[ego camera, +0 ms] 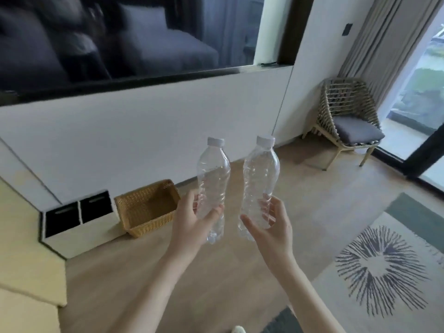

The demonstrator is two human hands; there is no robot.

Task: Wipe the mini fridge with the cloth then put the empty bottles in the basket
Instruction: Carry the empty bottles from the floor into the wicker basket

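I hold two clear empty plastic bottles with white caps upright in front of me. My left hand [189,222] grips the left bottle [212,174] around its lower half. My right hand [274,227] grips the right bottle [262,174] the same way. A woven tan basket [134,200] stands on the wooden floor against the white wall, below and to the left of the bottles, and looks empty. Neither the mini fridge nor the cloth is in view.
A low white unit with two black openings [77,215] sits left of the basket. A woven chair with a grey cushion [346,126] stands in the far right corner by the glass door. A patterned rug [384,267] covers the floor at right.
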